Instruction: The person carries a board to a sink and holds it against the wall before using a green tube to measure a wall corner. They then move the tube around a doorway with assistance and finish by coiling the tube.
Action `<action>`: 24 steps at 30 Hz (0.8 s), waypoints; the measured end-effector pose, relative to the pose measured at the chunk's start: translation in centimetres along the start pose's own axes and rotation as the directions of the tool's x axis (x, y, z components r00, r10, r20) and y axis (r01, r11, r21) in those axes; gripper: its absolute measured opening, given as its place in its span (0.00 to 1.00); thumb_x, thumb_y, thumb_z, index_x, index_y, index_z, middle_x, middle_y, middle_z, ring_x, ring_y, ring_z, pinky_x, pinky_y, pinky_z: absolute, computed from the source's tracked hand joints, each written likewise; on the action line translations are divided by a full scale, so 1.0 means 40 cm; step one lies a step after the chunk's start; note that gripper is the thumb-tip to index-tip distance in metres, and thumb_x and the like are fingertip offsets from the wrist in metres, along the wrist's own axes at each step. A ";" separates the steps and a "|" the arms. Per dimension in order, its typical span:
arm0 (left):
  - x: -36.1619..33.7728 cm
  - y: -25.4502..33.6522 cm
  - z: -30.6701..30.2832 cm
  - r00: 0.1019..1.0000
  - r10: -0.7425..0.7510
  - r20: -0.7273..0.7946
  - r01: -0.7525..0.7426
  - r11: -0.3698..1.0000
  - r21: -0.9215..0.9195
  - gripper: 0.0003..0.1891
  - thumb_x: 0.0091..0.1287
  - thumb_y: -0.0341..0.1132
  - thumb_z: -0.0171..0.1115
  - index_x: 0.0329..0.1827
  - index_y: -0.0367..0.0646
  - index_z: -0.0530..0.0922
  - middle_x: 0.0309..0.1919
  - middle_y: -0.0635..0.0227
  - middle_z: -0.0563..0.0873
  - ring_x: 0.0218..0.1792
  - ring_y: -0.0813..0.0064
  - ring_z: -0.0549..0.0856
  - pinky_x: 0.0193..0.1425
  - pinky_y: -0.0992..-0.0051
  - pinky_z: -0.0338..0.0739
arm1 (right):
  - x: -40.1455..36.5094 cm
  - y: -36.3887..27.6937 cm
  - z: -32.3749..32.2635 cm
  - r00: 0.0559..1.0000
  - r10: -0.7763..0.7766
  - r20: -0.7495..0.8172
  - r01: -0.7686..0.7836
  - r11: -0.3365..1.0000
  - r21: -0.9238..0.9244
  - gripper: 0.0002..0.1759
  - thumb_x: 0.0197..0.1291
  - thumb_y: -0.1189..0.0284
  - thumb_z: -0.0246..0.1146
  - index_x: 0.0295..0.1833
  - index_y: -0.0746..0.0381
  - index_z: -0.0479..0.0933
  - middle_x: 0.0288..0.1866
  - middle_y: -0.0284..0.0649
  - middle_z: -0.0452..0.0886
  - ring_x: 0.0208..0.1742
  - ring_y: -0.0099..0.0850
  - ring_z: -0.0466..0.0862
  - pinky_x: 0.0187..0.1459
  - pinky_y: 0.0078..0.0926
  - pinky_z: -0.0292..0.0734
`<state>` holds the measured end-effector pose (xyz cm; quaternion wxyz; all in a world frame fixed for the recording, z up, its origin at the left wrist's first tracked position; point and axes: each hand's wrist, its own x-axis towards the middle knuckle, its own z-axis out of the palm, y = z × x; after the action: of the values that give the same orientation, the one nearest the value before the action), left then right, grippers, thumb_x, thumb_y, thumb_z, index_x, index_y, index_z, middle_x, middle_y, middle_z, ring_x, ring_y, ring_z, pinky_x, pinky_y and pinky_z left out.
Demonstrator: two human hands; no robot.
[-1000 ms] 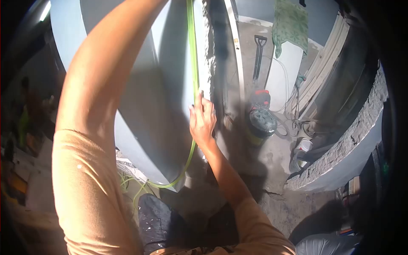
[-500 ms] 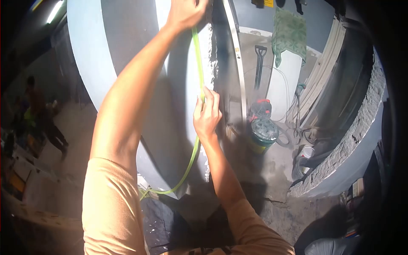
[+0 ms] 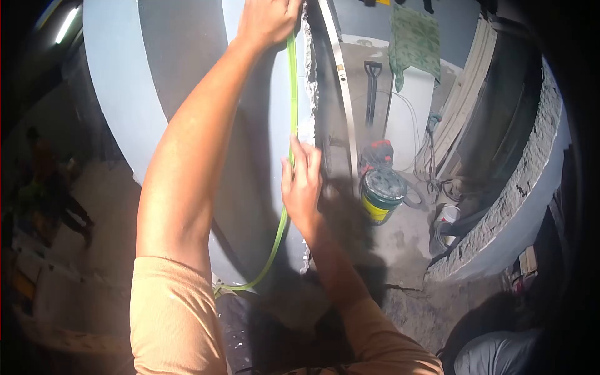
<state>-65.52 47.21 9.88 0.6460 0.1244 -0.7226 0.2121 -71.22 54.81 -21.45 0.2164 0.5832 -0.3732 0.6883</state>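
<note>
A thin light-green flexible tube (image 3: 293, 94) runs down the pale painted wall (image 3: 256, 162), close to its rough, broken edge (image 3: 310, 81). My left hand (image 3: 267, 22) is high at the top of the view, closed around the tube, with its fingertips partly cut off by the frame. Lower on the same tube is my right hand (image 3: 303, 184), thumb on one side and bent fingers on the other, pinching it loosely against the wall. Below that hand the tube curves left towards the wall's foot.
To the right stand a lidded bucket (image 3: 383, 194), a red-and-black machine (image 3: 378, 153) and a shovel handle (image 3: 372, 81). A green cloth (image 3: 415, 47) hangs over a white board (image 3: 409, 119). Another rough-edged wall (image 3: 519, 200) is at right. A person (image 3: 56, 187) stands far left.
My right hand has slid a little down along the tube, its fingers slightly looser. My left hand stays near the top. The whole view has shifted slightly.
</note>
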 end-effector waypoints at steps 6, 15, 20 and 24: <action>0.000 -0.009 0.001 1.000 0.013 -0.027 -0.012 1.000 0.001 0.30 0.76 0.46 0.54 0.75 0.35 0.72 0.74 0.42 0.71 0.79 0.49 0.66 0.86 0.46 0.46 | -0.145 0.022 -0.020 0.989 0.104 0.102 -0.106 0.994 0.018 0.32 0.64 0.82 0.70 0.74 0.65 0.75 0.54 0.45 0.77 0.41 0.40 0.84 0.43 0.36 0.82; 0.008 -0.007 0.014 0.977 0.192 -0.093 -0.201 0.976 -0.087 0.31 0.74 0.45 0.55 0.76 0.36 0.71 0.77 0.42 0.69 0.81 0.48 0.64 0.88 0.44 0.42 | -0.261 0.142 -0.006 0.920 0.257 0.296 -0.364 0.842 0.399 0.31 0.77 0.73 0.57 0.81 0.70 0.63 0.78 0.56 0.71 0.66 0.43 0.78 0.70 0.37 0.73; 0.042 -0.079 0.120 0.942 0.266 -0.204 -0.241 0.960 0.143 0.33 0.68 0.44 0.58 0.74 0.35 0.73 0.76 0.43 0.70 0.81 0.45 0.62 0.88 0.40 0.37 | -0.228 0.087 -0.085 0.955 0.119 0.273 -0.191 0.949 0.252 0.35 0.74 0.77 0.55 0.85 0.67 0.58 0.57 0.48 0.79 0.45 0.33 0.80 0.48 0.28 0.78; 0.048 -0.123 0.153 0.934 0.307 -0.186 -0.253 0.930 0.265 0.34 0.65 0.44 0.60 0.73 0.35 0.74 0.75 0.43 0.70 0.81 0.44 0.61 0.87 0.38 0.34 | -0.269 0.217 -0.107 0.792 0.518 0.324 -0.610 0.658 0.442 0.38 0.73 0.77 0.54 0.86 0.64 0.55 0.38 0.28 0.70 0.30 0.17 0.66 0.32 0.13 0.63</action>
<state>-68.92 40.22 12.04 0.6667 0.0711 -0.6250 0.3998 -77.91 54.12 -34.29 -0.2088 0.5300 -0.3503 0.7435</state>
